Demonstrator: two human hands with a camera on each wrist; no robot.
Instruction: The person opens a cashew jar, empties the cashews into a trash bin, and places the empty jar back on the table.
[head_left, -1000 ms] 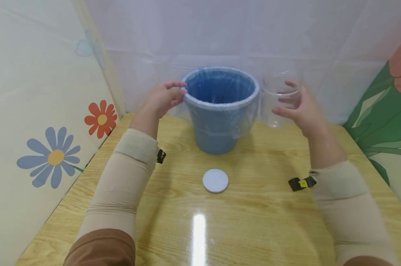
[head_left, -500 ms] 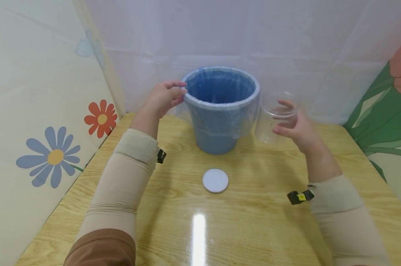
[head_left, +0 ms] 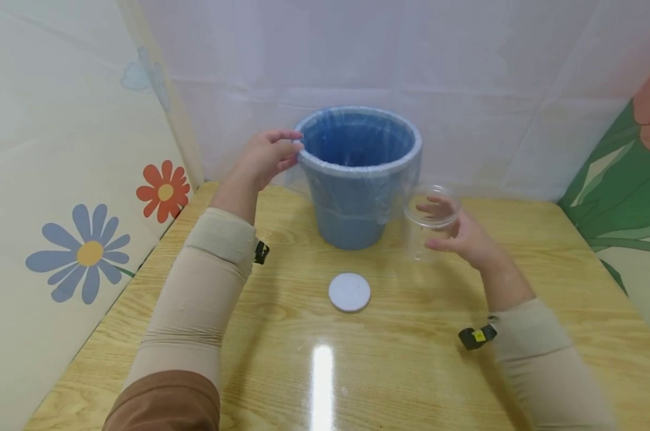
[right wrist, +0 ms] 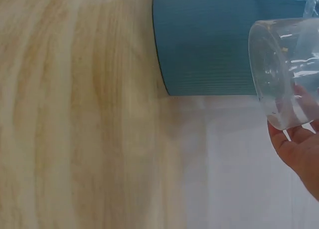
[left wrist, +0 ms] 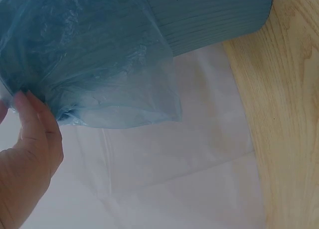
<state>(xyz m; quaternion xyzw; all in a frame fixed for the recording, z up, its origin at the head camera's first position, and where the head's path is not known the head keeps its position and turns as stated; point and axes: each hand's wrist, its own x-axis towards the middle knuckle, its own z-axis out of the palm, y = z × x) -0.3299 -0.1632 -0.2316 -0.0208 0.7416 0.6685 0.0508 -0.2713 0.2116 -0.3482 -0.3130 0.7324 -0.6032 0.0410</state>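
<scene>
A blue trash bin (head_left: 349, 209) stands upright at the back of the table, lined with a thin clear bluish bag (left wrist: 124, 89) that hangs over its rim. My left hand (head_left: 266, 160) pinches the rim and liner at the bin's left side. In my right hand (head_left: 462, 236) is a clear plastic jar (head_left: 431, 218), uncapped and held mouth up, to the right of the bin. The right wrist view shows the jar (right wrist: 284, 74) raised off the table, fingers around its side. A white round lid (head_left: 349, 292) lies flat in front of the bin.
The wooden table (head_left: 411, 359) meets a white sheet (head_left: 465, 72) behind the bin. A flower-patterned panel (head_left: 61, 149) rises along the left edge, and another patterned panel (head_left: 626, 179) along the right.
My right hand has brought the jar down and toward me, slightly leftward, from beside the bin's rim to lower beside its body. My left hand, the bin and the lid have stayed put.
</scene>
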